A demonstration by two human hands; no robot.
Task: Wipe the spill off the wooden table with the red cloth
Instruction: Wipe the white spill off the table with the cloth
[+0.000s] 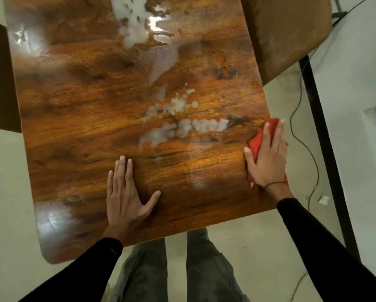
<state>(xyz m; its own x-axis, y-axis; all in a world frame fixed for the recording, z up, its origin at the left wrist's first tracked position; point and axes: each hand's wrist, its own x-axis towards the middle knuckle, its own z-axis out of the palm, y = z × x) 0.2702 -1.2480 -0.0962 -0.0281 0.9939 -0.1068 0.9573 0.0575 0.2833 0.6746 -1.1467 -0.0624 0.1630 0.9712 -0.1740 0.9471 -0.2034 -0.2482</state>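
Now the left hand (128,192) lies spread flat on the wooden table (78,131), bracing it. At one o'clock from it sits the milky spill (182,125), unwiped. At three o'clock, the right hand (267,158) presses straight fingers on the red cloth (261,140) at the table's edge. Best sweep leftward through the puddle with firm, overlapping strokes. More spill at twelve o'clock runs out of frame.
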